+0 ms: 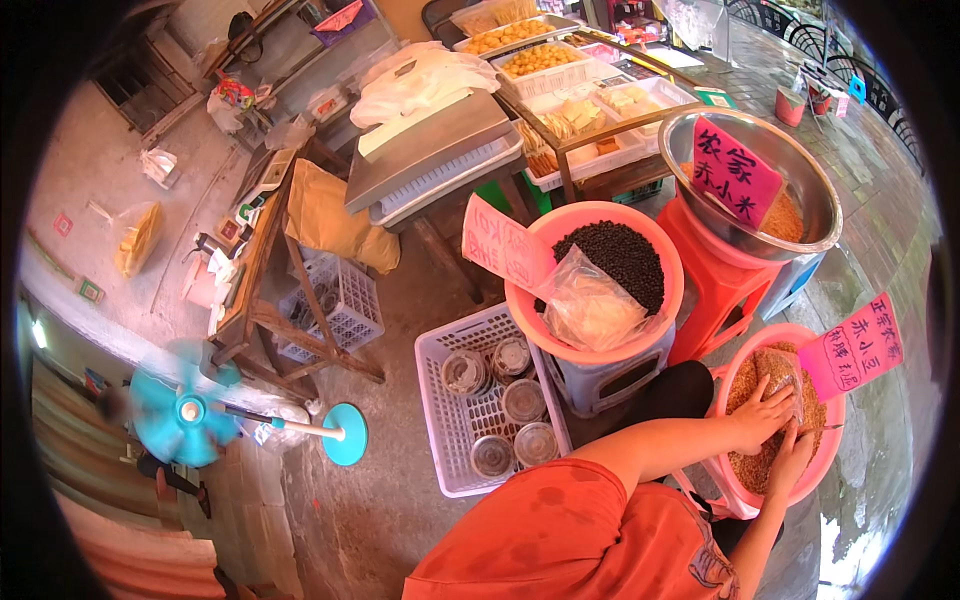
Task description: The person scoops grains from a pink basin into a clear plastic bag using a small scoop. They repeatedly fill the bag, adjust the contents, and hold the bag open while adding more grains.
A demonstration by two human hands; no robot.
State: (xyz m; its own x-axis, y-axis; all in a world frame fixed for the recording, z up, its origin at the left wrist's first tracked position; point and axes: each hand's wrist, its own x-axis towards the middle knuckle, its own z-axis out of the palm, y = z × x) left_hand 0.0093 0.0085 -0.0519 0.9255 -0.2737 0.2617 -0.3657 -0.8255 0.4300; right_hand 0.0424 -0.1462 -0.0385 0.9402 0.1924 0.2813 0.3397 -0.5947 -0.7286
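Note:
A pink plastic basin point(834, 457) of small reddish-brown grains point(739, 450) stands at the right on a pale pink stool. Over the grains lies a clear plastic bag point(780, 367), which holds similar grains. My left hand point(763, 416) rests across the bag's lower part with its fingers spread over it. Just below, my right hand point(791, 456) has its fingertips at the bag's lower end. A thin dark strip point(823, 428) sticks out beside these fingers; what it belongs to is hidden. A pink handwritten sign point(847, 349) stands in the basin's far side.
Beyond my left arm stands a pink basin point(517, 300) with black beans point(615, 255) and a filled bag. A steel bowl point(829, 217) sits on a red stool point(712, 300). Lidded jars point(525, 400) stand in a lilac crate point(431, 390). A fan point(189, 410) spins at left.

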